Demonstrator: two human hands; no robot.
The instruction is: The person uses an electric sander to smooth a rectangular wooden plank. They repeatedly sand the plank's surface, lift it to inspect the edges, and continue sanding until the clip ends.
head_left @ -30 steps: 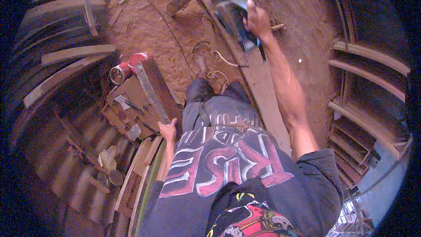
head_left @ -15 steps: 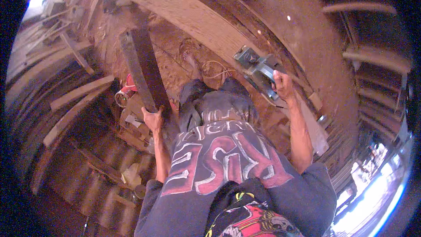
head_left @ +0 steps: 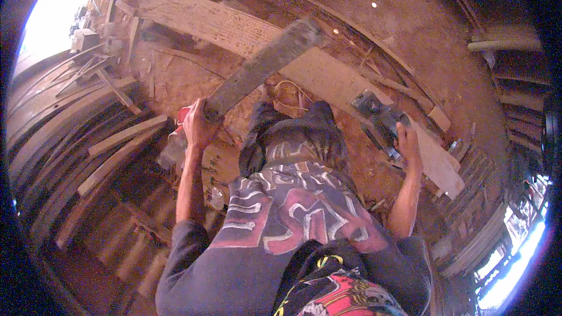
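My left hand (head_left: 200, 126) is closed round the near end of a dark, rough wooden board (head_left: 266, 64). The board slants up to the right, its far end over a long pale plank (head_left: 222, 26). On the right, my right hand (head_left: 408, 143) is at the back of a dark power planer (head_left: 377, 114), fingers curled at its handle. The planer rests at the plank's right part. Part of the handle is hidden by the fingers. A red object (head_left: 183, 114) shows just beside my left hand, partly covered by it.
Stacked curved boards (head_left: 76, 123) line the left side. A yellowish cord (head_left: 291, 85) loops on the earth floor near my feet. A small wood block (head_left: 439, 118) lies beside the plank's right part. Timber pieces (head_left: 506, 45) stand along the right.
My left hand has swung the dark board rightward, from upright along the left to slanting across the plank. The planer and right hand have come nearer the plank's right end. The view has shifted.
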